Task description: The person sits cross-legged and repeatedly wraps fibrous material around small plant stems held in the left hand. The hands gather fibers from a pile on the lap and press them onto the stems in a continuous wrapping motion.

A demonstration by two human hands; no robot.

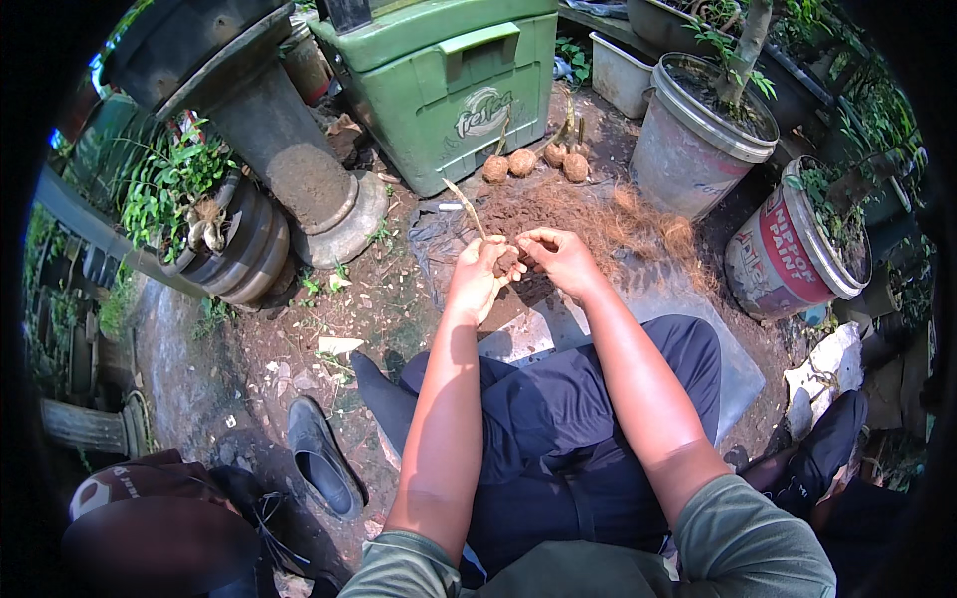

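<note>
In front of my crossed legs, my left hand holds a small brown ball of soil, with a long pale dry stem rising from it. My right hand is at the ball's right side, its thumb and fingertips drawn together close to it. Whether they pinch anything is too small to tell. Just beyond both hands lies a heap of loose dark soil on a crumpled dark plastic sheet. Reddish-brown coir fibre spreads to its right. Several fibre-wrapped balls, some with dry stems, sit behind the heap.
A green cooler box stands at the back. Planted buckets and a paint bucket line the right. On the left are a pedestal planter, a ribbed pot and a dark shoe. People sit close on both sides.
</note>
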